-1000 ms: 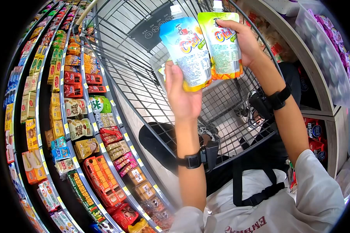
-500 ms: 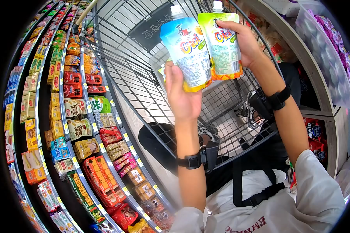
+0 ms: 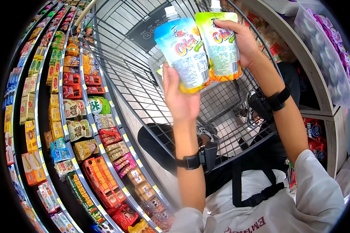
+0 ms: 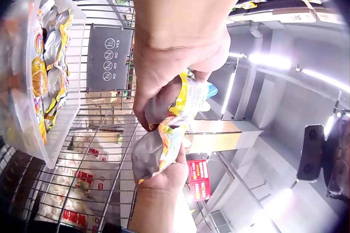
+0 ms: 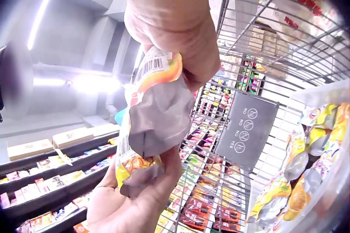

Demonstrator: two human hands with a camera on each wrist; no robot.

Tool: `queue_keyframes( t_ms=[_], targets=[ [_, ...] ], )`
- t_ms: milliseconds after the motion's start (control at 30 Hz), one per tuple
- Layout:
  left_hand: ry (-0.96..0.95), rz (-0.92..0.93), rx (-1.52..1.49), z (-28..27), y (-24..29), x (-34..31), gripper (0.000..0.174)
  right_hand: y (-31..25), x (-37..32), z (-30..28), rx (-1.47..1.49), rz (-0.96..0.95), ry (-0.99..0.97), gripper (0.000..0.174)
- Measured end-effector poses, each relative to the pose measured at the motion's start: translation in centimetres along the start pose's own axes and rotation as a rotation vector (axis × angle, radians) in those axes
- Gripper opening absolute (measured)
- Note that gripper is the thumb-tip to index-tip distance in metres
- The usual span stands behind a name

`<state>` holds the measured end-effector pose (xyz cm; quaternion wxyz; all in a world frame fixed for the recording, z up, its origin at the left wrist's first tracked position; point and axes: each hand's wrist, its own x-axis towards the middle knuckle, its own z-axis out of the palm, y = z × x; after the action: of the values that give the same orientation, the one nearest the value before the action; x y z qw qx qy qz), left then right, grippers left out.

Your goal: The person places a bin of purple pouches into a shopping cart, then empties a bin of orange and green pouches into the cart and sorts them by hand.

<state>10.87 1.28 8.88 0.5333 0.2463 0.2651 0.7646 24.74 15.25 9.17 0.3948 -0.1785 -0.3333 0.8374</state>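
Observation:
Side by side over the cart, two spouted jelly drink pouches face the head camera with their printed text panels, white caps up. My left hand (image 3: 182, 99) grips the blue-topped jelly pouch (image 3: 182, 52) low on its left edge, with the thumb at the front. The green-topped jelly pouch (image 3: 223, 48) is in my right hand (image 3: 247, 44), held by its right edge with the thumb across the upper front. The pouches overlap slightly at their neighbouring edges. In the right wrist view, the silver bottom fold of the green-topped pouch (image 5: 161, 115) shows below my right hand (image 5: 183, 39).
A wire shopping cart (image 3: 144, 103) stands before me. Inside it is a translucent plastic bin (image 4: 63, 148) with several similar pouches (image 4: 54, 52). Packed snack shelves (image 3: 76, 128) line the left; a wooden display unit (image 3: 317, 70) stands at the right.
Both hands and their pouches have shifted slightly left in the head view. The blue-topped pouch leans a little more to the left. Both grips stay the same.

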Motion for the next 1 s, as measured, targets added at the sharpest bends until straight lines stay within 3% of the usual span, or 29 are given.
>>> queue_keyframes(
  t_ms=[367, 567, 1000],
  targets=[
    [0.034, -0.005, -0.013, -0.38, -0.19, 0.05, 0.04, -0.05, 0.16, -0.3, 0.039, 0.015, -0.059, 0.034],
    [0.048, 0.019, 0.01, -0.57, -0.39, 0.18, 0.04, -0.15, 0.0, -0.02, -0.024, 0.01, 0.0, 0.034],
    [0.124, 0.008, 0.008, -0.72, -0.37, 0.08, 0.043, -0.24, -0.28, 0.5, 0.052, 0.035, -0.133, 0.035]
  ],
)
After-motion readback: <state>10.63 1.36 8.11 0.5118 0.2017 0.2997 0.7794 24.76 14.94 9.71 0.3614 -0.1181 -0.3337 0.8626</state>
